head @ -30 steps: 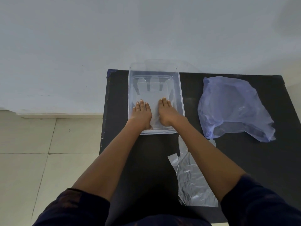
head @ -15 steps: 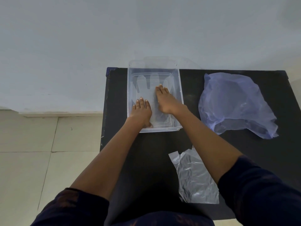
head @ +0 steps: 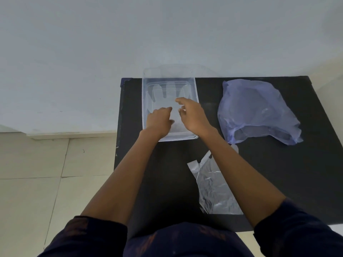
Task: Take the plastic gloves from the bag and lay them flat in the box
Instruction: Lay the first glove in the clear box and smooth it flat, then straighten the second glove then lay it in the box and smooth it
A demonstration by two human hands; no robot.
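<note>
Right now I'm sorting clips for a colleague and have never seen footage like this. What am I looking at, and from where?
The single view comes from a camera worn on a person's head, looking down their arms. No machine: the left hand and right hand hover over a clear plastic box on a black table. A thin plastic glove lies flat inside. Neither hand plainly grips anything. A crumpled bluish bag sits to the right; another plastic glove lies nearer the person.

Black table [head: 278,173], clear box [head: 144,108], pale purple bag [head: 256,108], translucent silvery glove [head: 217,191], dark navy sleeves [head: 297,229].
</note>
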